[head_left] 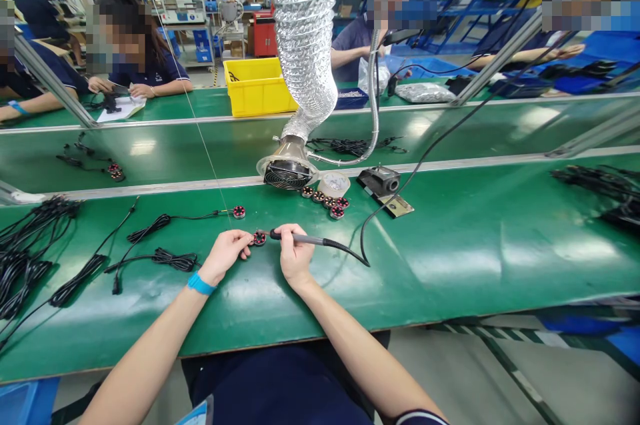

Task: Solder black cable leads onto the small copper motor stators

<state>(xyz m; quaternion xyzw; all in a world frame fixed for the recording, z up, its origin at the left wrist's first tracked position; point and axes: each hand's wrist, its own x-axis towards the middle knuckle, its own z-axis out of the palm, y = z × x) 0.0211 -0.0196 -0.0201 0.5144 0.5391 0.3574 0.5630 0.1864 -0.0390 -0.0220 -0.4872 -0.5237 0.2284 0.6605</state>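
Observation:
A small round motor stator (259, 239) with a dark ring and red parts lies in front of me on the green bench. My left hand (231, 253), with a blue wristband, is closed in a pinch at the stator's left edge; any fine wire between the fingertips is too small to make out. My right hand (296, 255) grips a soldering iron (307, 239), its tip pointing left onto the stator. Just behind, another stator (239, 212) is joined to a coiled black cable (150, 228). A second coiled cable (175, 258) runs toward my left wrist.
Several stators (337, 211) sit beside a tape roll (334, 184), under a fume duct (287, 171). An iron stand (381, 180) is to the right. Black cable bundles (23, 265) lie far left. A thin wire hangs from above. Co-workers sit across, near a yellow bin (260, 88).

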